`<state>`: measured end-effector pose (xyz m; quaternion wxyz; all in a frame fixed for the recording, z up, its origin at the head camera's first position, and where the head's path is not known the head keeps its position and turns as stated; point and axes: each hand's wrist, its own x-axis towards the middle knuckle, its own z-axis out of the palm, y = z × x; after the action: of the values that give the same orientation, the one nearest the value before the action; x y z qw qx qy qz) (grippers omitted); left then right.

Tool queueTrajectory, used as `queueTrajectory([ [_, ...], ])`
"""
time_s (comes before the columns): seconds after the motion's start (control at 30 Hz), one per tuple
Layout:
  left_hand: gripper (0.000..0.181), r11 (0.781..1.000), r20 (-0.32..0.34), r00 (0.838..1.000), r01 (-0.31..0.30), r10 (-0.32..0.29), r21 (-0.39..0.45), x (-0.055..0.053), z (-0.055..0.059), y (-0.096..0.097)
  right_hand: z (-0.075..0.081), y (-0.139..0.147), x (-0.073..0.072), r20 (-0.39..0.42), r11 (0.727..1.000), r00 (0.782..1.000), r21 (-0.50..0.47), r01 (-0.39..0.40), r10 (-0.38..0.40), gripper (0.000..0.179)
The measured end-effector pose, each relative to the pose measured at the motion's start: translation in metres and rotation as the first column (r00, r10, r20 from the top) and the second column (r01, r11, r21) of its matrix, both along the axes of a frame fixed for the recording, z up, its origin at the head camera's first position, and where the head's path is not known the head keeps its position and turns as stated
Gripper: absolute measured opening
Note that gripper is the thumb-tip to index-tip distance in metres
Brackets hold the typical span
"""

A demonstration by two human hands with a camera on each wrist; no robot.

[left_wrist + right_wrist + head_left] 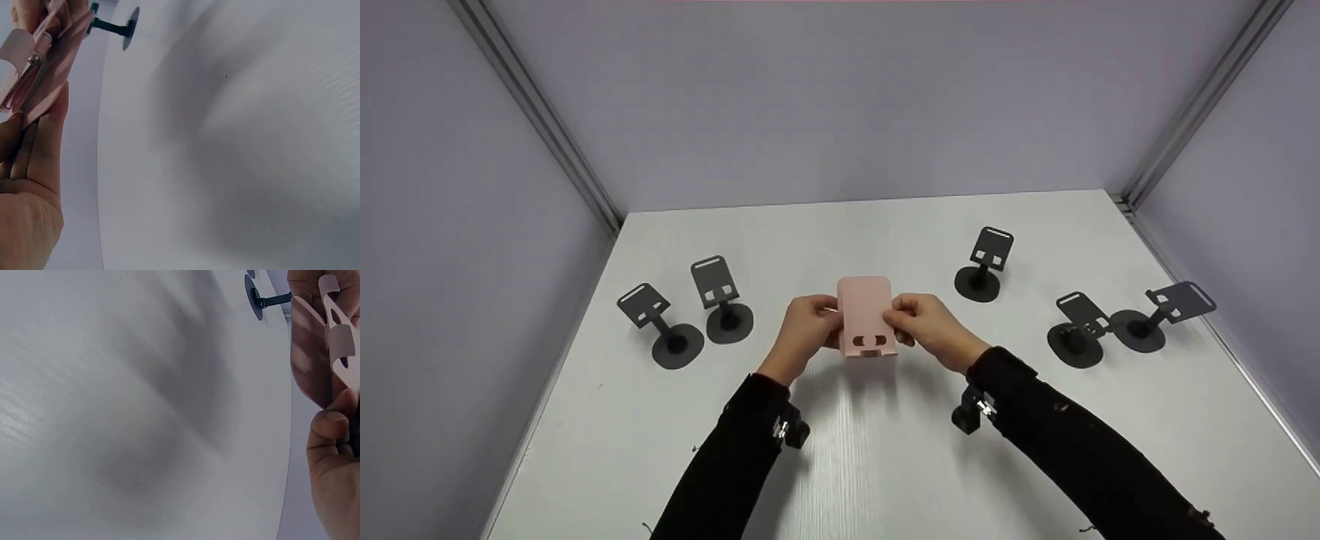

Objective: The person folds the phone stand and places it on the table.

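Both hands hold a pink phone stand [865,315] above the middle of the white table. Its flat plate, with two oval holes near the lower edge, faces the head camera. My left hand [806,330] grips the stand's left side, and my right hand [930,326] pinches its right side between thumb and fingers. In the left wrist view the pink stand [59,62] shows its round base folded close behind the plate, with a hinge screw between. Curled lips at the plate's lower edge stand out on the stand [340,340] in the right wrist view.
Two dark grey phone stands, an outer one [676,345] and an inner one [729,322], stand at left on the table [847,465]. Three more are at right: one farther back [977,283], and two close together, a nearer [1075,345] and an outermost [1138,331]. Walls enclose the back and sides.
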<state>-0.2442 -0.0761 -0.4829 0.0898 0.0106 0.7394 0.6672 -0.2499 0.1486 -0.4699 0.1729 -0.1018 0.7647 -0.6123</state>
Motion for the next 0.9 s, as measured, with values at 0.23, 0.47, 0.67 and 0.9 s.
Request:
queueTrajectory([
  [0.23, 0.024, 0.995, 0.067, 0.995, 0.076, -0.08, 0.057, 0.003, 0.002, 0.0, -0.002, 0.01, 0.001, 0.002, 1.0, 1.0, -0.018, 0.001, -0.001, 0.015],
  [0.47, 0.025, 0.994, 0.1, 0.99, 0.094, -0.099, 0.055, 0.005, 0.001, -0.012, -0.011, 0.03, 0.003, 0.019, 0.999, 1.0, -0.042, 0.015, -0.015, 0.014],
  [0.67, 0.027, 0.999, 0.1, 0.994, 0.048, -0.047, -0.015, 0.006, -0.003, -0.031, -0.019, 0.055, 0.008, 0.049, 0.999, 0.998, 0.0, 0.04, -0.04, 0.015],
  [0.9, 0.032, 0.997, 0.113, 0.993, -0.034, 0.042, -0.069, 0.008, -0.005, -0.059, -0.03, 0.084, 0.018, 0.089, 0.998, 0.995, 0.044, 0.042, -0.045, 0.016],
])
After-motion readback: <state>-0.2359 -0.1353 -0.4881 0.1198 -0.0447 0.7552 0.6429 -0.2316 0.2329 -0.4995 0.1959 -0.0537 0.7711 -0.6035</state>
